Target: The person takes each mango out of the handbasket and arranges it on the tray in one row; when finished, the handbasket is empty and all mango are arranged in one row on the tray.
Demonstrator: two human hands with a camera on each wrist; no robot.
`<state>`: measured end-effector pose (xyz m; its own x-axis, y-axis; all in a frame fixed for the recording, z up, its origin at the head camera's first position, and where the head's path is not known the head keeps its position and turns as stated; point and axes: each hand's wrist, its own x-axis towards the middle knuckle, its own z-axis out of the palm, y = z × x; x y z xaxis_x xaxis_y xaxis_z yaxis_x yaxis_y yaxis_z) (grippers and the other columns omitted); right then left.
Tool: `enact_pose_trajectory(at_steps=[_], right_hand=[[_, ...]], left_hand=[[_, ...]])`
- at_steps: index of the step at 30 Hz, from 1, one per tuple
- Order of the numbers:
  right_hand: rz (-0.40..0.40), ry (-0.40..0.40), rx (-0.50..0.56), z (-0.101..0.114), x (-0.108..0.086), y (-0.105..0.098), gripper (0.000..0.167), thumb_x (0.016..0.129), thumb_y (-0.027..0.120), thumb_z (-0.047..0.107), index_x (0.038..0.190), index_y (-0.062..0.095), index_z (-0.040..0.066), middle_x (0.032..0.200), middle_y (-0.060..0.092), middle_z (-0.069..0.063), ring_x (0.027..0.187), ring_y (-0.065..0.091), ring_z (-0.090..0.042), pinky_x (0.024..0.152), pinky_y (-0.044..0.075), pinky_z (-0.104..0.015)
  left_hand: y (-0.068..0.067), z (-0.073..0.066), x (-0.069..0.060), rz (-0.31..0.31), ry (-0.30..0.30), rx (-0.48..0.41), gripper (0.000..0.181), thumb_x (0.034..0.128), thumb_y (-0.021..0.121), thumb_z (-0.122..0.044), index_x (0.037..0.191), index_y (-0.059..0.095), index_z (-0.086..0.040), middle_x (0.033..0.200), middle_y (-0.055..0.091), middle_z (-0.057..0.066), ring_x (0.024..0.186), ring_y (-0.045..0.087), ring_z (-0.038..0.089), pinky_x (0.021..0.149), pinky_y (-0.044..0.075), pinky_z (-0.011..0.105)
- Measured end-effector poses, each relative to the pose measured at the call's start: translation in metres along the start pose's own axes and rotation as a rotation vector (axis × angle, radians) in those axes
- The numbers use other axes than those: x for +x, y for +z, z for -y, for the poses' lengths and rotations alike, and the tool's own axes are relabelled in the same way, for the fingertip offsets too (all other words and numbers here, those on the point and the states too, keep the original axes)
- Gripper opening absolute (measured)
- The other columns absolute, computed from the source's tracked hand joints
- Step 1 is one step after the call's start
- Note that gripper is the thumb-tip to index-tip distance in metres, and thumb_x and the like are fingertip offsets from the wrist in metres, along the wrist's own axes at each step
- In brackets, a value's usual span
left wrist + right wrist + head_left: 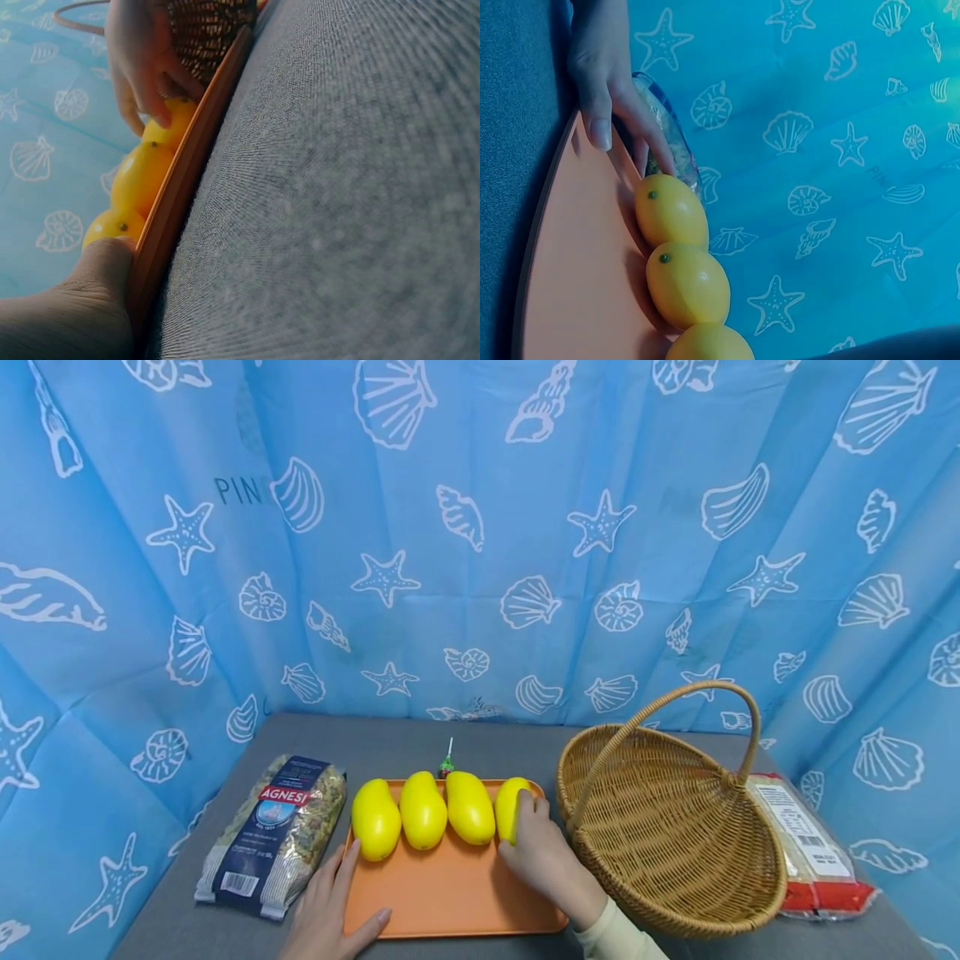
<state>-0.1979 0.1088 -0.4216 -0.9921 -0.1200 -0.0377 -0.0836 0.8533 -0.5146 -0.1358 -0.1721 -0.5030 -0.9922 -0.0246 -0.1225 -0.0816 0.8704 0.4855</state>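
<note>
Several yellow mangoes stand in a row along the far side of an orange tray (435,897). My right hand (546,852) grips the rightmost mango (510,802), fingers over its right side, which is partly hidden. My left hand (330,897) rests at the tray's left edge with fingers extended and thumb spread over the near rim. Its fingertips come close to the leftmost mango (377,822); in the right wrist view a finger of the left hand (607,82) appears to touch that mango (671,214). Two other mangoes, a left one (423,810) and a right one (470,808), sit between.
A wicker basket (675,827) with a tall handle stands close to the tray's right side. Behind it lies a red-and-clear packet (806,852). An AGNESI pasta bag (277,835) lies at the left. A lollipop (447,762) lies beyond the tray, before a blue curtain (480,568).
</note>
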Motion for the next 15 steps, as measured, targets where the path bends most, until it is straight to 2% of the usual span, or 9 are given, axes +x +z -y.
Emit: enact_pose_trajectory(at_steps=[5, 12, 15], right_hand=[[-0.028, -0.012, -0.018, 0.0008, 0.001, 0.001, 0.076, 0.08, 0.068, 0.013, 0.141, 0.03, -0.011, 0.126, 0.039, -0.038, 0.075, 0.056, -0.037, 0.064, 0.049, -0.047], [-0.098, -0.056, -0.045, 0.0013, 0.0034, 0.0026, 0.072, 0.079, 0.067, 0.007, 0.138, 0.031, -0.013, 0.122, 0.042, -0.04, 0.068, 0.056, -0.036, 0.06, 0.05, -0.046], [-0.102, -0.068, -0.039, -0.0002, 0.0051, 0.0033, 0.07, 0.079, 0.066, 0.005, 0.137, 0.032, -0.014, 0.124, 0.04, -0.041, 0.066, 0.056, -0.034, 0.059, 0.05, -0.045]], left_hand=[[-0.0002, 0.0005, 0.0001, 0.002, 0.005, -0.004, 0.107, 0.0736, 0.055, -0.079, 0.153, 0.02, -0.016, 0.149, 0.029, 0.023, 0.13, 0.033, 0.048, 0.094, 0.031, 0.072], [-0.0007, 0.0006, -0.0004, 0.001, 0.008, -0.008, 0.107, 0.0744, 0.055, -0.078, 0.153, 0.02, -0.016, 0.15, 0.029, 0.023, 0.131, 0.033, 0.047, 0.094, 0.032, 0.071], [-0.0005, 0.0003, -0.0006, -0.003, 0.008, -0.002, 0.107, 0.0742, 0.055, -0.079, 0.153, 0.02, -0.015, 0.149, 0.03, 0.023, 0.131, 0.034, 0.047, 0.094, 0.032, 0.071]])
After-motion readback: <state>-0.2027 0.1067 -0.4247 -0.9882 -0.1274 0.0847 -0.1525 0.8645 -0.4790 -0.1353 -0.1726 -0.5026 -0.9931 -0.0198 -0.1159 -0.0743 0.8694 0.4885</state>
